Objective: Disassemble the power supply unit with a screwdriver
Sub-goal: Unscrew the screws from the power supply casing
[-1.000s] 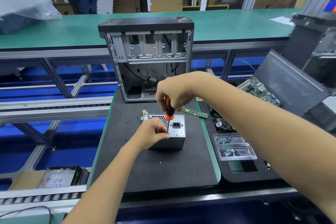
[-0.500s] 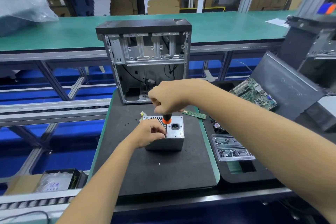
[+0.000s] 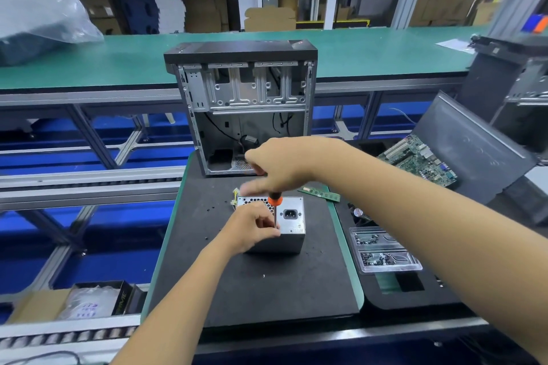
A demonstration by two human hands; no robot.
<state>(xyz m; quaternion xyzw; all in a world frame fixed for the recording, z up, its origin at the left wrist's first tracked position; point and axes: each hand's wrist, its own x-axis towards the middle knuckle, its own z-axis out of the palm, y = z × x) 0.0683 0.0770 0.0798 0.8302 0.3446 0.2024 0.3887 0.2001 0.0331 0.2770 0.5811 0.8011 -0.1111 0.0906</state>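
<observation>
The grey metal power supply unit (image 3: 292,221) stands on the black mat (image 3: 252,284), its socket face turned up. My left hand (image 3: 250,227) grips its left side, fingers curled at the top edge. My right hand (image 3: 277,167) holds the screwdriver (image 3: 275,204) upright from above; only the black-and-orange collar and the thin shaft show. The shaft points down onto the unit's top face just left of the power socket, beside my left fingertips. The tip and any screw are too small to make out.
An open computer case (image 3: 243,104) stands behind the unit. A memory stick (image 3: 320,193) lies to the right on the mat. A clear tray of screws (image 3: 382,249), a motherboard (image 3: 418,160) and a leaning side panel (image 3: 474,148) are at the right. Loose screws dot the mat.
My right hand has dropped lower over the screwdriver, hiding more of its handle, and its fingers are blurred with motion. My left hand stays on the unit.
</observation>
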